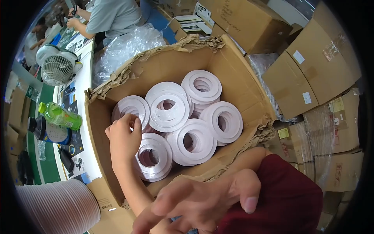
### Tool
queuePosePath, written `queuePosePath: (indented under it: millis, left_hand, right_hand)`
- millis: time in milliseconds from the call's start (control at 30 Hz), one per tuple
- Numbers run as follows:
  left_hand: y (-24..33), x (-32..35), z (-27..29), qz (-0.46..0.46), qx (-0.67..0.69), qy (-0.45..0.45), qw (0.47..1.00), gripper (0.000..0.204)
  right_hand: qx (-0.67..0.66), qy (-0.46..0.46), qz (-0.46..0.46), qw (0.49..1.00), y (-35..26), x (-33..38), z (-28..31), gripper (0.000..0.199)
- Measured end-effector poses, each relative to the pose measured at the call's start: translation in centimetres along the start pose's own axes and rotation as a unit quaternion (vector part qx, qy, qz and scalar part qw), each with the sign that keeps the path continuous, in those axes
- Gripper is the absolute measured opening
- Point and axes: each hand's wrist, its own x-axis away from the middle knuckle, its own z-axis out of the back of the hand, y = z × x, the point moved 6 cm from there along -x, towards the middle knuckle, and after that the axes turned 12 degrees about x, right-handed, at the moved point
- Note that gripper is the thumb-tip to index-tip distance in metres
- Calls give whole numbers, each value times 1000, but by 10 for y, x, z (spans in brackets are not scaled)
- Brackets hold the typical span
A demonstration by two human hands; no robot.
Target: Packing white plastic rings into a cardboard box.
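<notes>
Several stacks of flat white rings lie in a large open cardboard box. My left hand reaches over the box's left side, its fingers curled down at the left ring stack. Whatever sits between those fingertips is hidden. Just below this hand is another stack of glossy white rings. My right hand is held up close to the camera over the near side of the box, fingers and thumb spread, with nothing in it.
Left of the box, a white table bears a fan, a green bottle and a dark bottle. A large white ribbed spool stands near left. Closed cartons crowd the right; a person works beyond clear plastic bags.
</notes>
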Motion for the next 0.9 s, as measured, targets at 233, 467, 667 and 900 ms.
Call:
queuePosePath:
  millis: [233, 467, 667, 900]
  left_hand:
    - [1, 4, -5, 48, 37, -27, 998, 18]
    - [-23, 0, -18, 92, 12, -60, 994, 23]
    - [-32, -5, -30, 98, -13, -87, 991, 25]
    - [-44, 2, -31, 123, -32, -114, 985, 28]
  right_hand:
    - [64, -190, 155, 967, 5, 0, 22, 95]
    - [675, 265, 119, 679, -98, -3, 155, 51]
    - [884, 347, -253, 184, -80, 30, 274, 75]
    - [904, 255, -344, 17, -52, 30, 298, 90]
